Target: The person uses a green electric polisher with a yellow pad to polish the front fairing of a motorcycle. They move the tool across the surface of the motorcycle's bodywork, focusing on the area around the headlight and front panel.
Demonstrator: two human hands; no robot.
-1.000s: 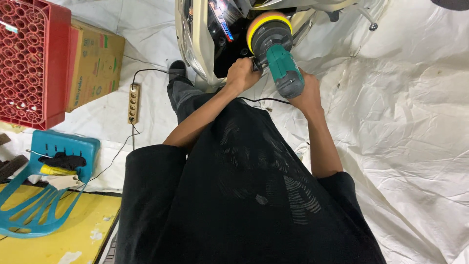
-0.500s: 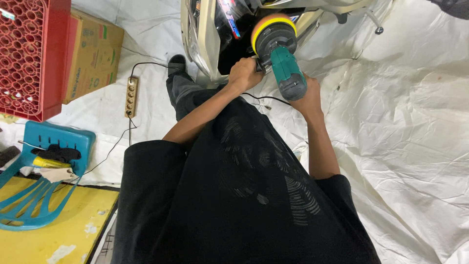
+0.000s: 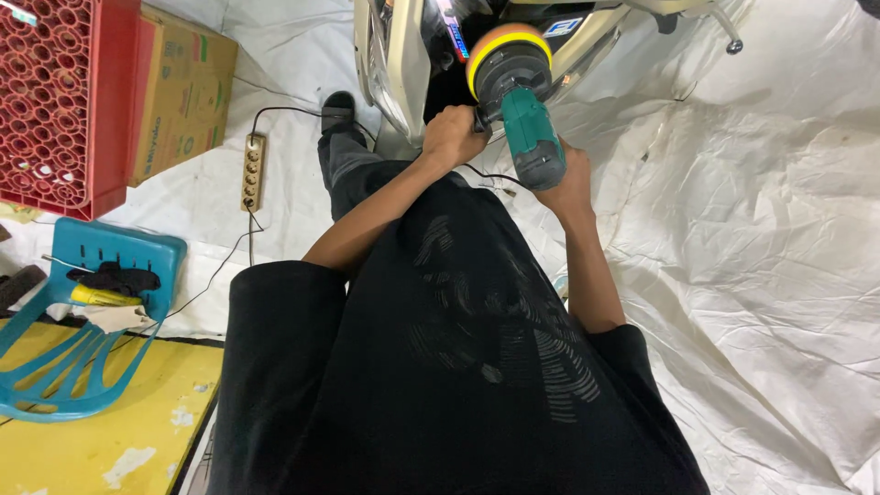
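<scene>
Both arms reach forward: left hand (image 3: 452, 136) fingers wrap the green polisher (image 3: 521, 119) side handle, right hand (image 3: 566, 186) fingers grip its body

We look down into a makeshift vehicle-detailing workshop: a crumpled white plastic sheet (image 3: 752, 275) covers the floor beneath a glossy motorbike body (image 3: 403, 64), with a beige power strip (image 3: 253, 171), red plastic crate (image 3: 64, 101), brown cardboard box (image 3: 183, 92) and green handheld polisher (image 3: 522, 119).
</scene>
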